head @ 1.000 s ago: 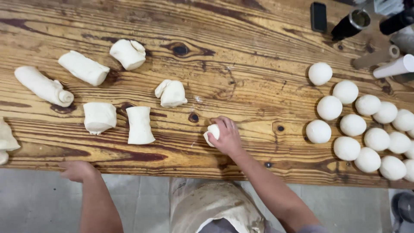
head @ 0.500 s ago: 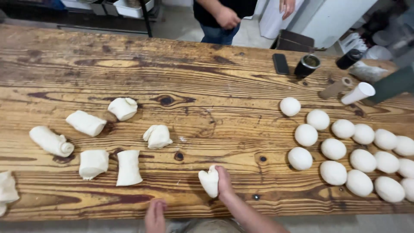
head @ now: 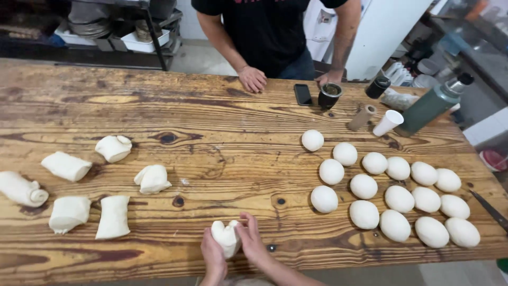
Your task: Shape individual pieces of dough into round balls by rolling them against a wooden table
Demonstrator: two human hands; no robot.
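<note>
Long plank worktop [head: 211, 111], knotty, varnished wood, filling most of the frame; shelving with tubs in the upper left behind it.

Near edge, bottom centre: left hand [head: 212, 258] and right hand [head: 252, 243] cupped around one dough piece [head: 226, 237], palms facing each other, fingers pressed to its sides. The piece sits between them just above the worktop's front edge; contact with the wood cannot be told.

Left half: six rough-cut dough chunks [head: 113, 216] lying apart from one another, uneven and folded, one rolled at the far left edge [head: 21, 189].

Right half: cluster of smooth round dough balls [head: 365, 214] in loose diagonal rows, most just beside or touching their neighbours, one ball [head: 312, 140] a little apart at the top of the group. Knife blade [head: 489, 209] at the right edge.

Far side, upper right: white paper cup [head: 388, 122] tipped, cardboard tube [head: 362, 117], green flask [head: 431, 107], dark phone [head: 302, 94] flat on the wood.

Beyond the far edge: another person in a dark shirt [head: 270, 32], one hand [head: 252, 79] resting on the worktop, the other around a dark cup [head: 329, 95].
</note>
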